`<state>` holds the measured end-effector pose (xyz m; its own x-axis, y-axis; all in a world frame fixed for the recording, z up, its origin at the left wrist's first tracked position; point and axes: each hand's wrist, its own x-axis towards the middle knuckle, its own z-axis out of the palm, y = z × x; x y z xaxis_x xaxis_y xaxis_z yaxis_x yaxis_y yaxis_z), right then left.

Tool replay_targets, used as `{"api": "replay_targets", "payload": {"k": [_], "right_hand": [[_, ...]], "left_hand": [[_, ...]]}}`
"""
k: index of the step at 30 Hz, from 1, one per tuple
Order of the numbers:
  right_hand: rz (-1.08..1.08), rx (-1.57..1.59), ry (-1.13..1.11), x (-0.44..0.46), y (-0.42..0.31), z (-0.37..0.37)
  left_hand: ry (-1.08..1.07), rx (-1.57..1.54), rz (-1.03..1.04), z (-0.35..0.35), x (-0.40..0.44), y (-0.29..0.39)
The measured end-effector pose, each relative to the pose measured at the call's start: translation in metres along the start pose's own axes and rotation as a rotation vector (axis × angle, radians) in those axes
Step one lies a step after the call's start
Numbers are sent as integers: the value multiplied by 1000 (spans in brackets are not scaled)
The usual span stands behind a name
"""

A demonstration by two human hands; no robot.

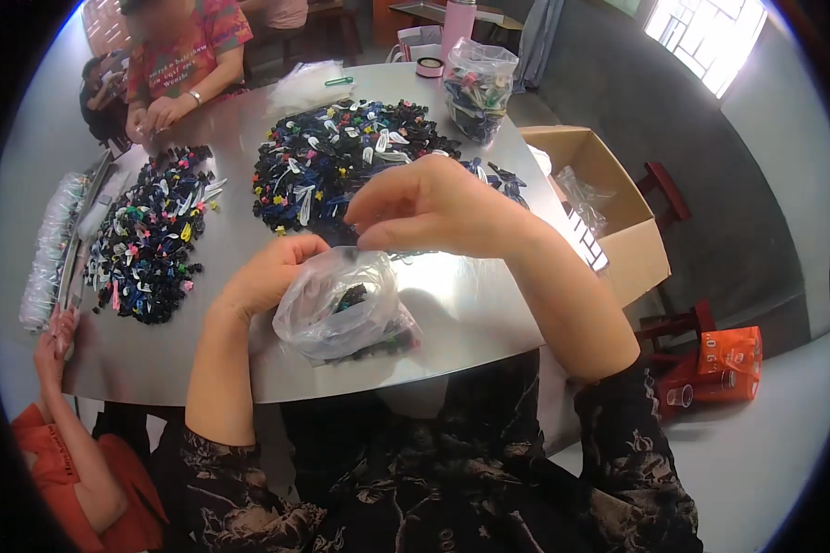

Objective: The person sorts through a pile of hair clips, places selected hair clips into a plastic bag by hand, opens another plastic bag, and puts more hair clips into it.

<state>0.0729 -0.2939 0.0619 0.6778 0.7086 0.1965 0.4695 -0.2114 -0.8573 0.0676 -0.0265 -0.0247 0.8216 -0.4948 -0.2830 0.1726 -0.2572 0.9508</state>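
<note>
A clear plastic bag with some dark and coloured hair clips inside rests near the table's front edge. My left hand grips its upper left rim, fingers closed on the plastic. Over the bag's mouth is my right hand, its fingers curved and the thumb apart from them, close to the rim. I see nothing clearly held in it. Just beyond both hands spreads a large pile of hair clips, mostly black and navy with white, red and yellow ones. My right hand hides part of that pile.
A second clip pile lies to the left. A filled bag, pink bottle and tape roll stand at the back. Flat plastic bags lie near a co-worker's hands. An open cardboard box stands at right.
</note>
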Motion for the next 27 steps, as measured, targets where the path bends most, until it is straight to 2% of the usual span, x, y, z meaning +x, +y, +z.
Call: {"api": "replay_targets", "payload": {"k": [2,3,4,5,7,11,14,16,23,25,27], "right_hand": [[4,-44,106,9,21,-13],[111,127,181,11,29,-25],[78,-15,318,14,49,-39],[182,-188,394,19,68,-55],[183,-591,476,22,129,-81],[242,-756,469,29,198,-94],[184,-804,512,29,207,-92],[248,-878,425,26,204,-98],[285,-784,489,7,198,-100],[233,-589,548,0,154,-90],[181,-457,516,-3,123,-76]], "left_hand": [[-5,9,6,-1,0,0],[-8,14,9,-1,-1,-1],[0,14,11,-2,-2,-1],[-3,60,9,-1,-2,0],[-5,113,15,-4,1,-2],[-23,45,14,-3,2,-2],[-17,13,-18,-2,0,1],[-22,-3,-34,-2,-1,0],[-17,35,2,-3,0,-1],[-10,43,2,-3,1,-1],[-17,54,0,-5,3,-5]]}}
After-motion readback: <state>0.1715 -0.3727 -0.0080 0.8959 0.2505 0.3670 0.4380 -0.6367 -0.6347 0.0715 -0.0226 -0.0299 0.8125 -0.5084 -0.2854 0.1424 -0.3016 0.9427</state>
